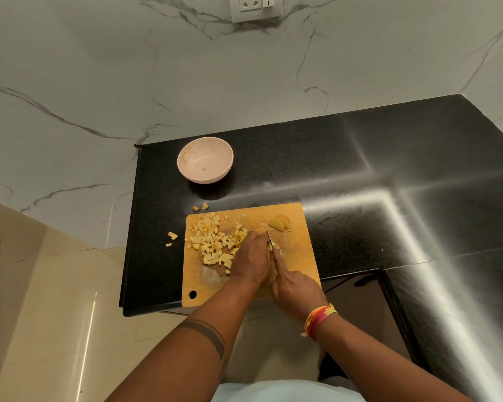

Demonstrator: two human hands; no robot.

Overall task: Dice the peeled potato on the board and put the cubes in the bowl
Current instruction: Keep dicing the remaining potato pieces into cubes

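Observation:
On the wooden cutting board (299,256) lies a heap of several yellow potato cubes (212,242) on its left half. Potato slices (280,222) sit fanned at the board's far right. My left hand (251,258) curls over a potato piece (271,247) in the middle of the board, mostly hiding it. My right hand (295,288) grips a knife (269,237), forefinger along its spine, blade down in the piece beside my left fingers. The pink bowl (205,159) stands empty beyond the board.
A few stray cubes lie on the black counter (360,158): two (200,207) beyond the board's far left corner and two (171,238) to its left. The counter's left edge drops to a tiled floor. A marble wall with a socket stands behind.

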